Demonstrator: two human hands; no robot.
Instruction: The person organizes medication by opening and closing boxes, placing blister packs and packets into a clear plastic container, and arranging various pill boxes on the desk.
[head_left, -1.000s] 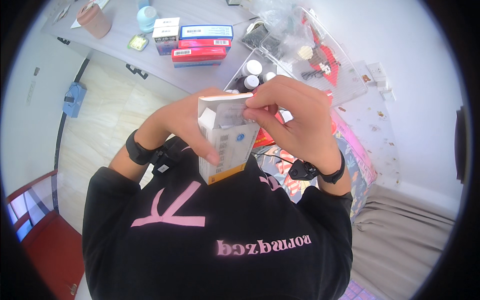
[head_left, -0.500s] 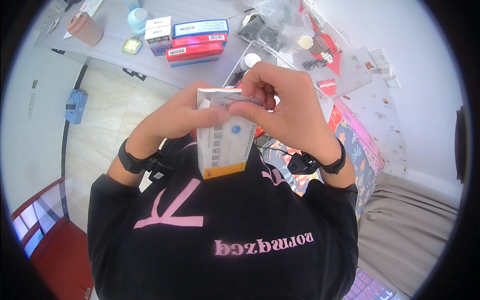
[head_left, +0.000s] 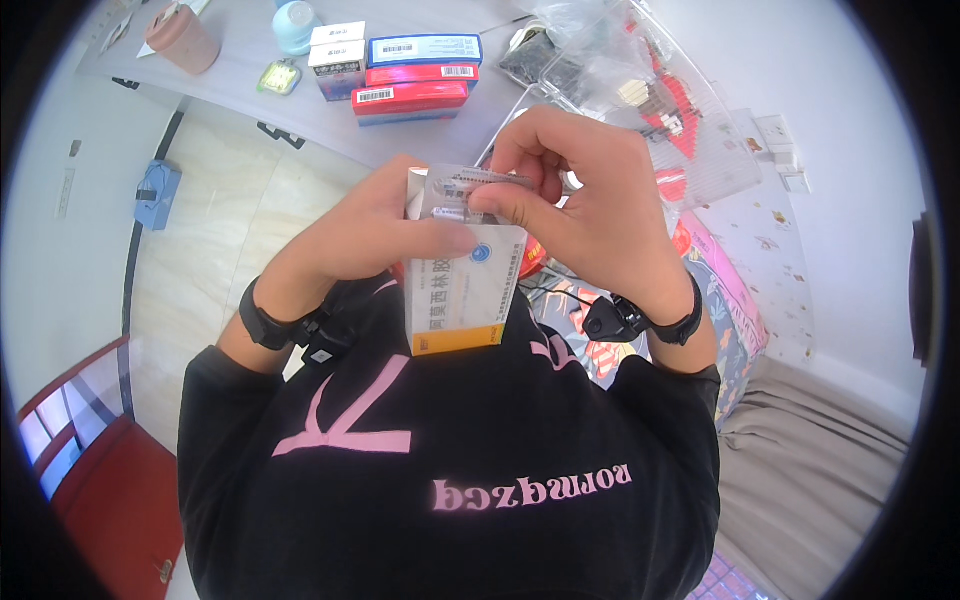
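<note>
A white medicine box point(head_left: 463, 290) with an orange band at its lower end stands upright in front of my chest, its top end open. My left hand point(head_left: 385, 215) wraps around its left side, the thumb pressed across the front face. From the opening sticks a silvery blister pack point(head_left: 450, 185), partly out of the box. My right hand point(head_left: 590, 195) pinches the pack's upper right edge between thumb and bent fingers. The lower part of the pack is hidden inside the box.
On the grey table beyond stand red boxes point(head_left: 410, 101), a blue-and-white box point(head_left: 425, 50), white boxes point(head_left: 338, 60), a pink cup point(head_left: 182, 40) and a light blue bowl point(head_left: 295, 28). At the right is a clear plastic bin point(head_left: 715, 150) holding bags. Below the table's left side lies a blue box point(head_left: 157, 195).
My right hand has drawn the blister pack further up out of the box, so more of it shows. The left hand still grips the box.
</note>
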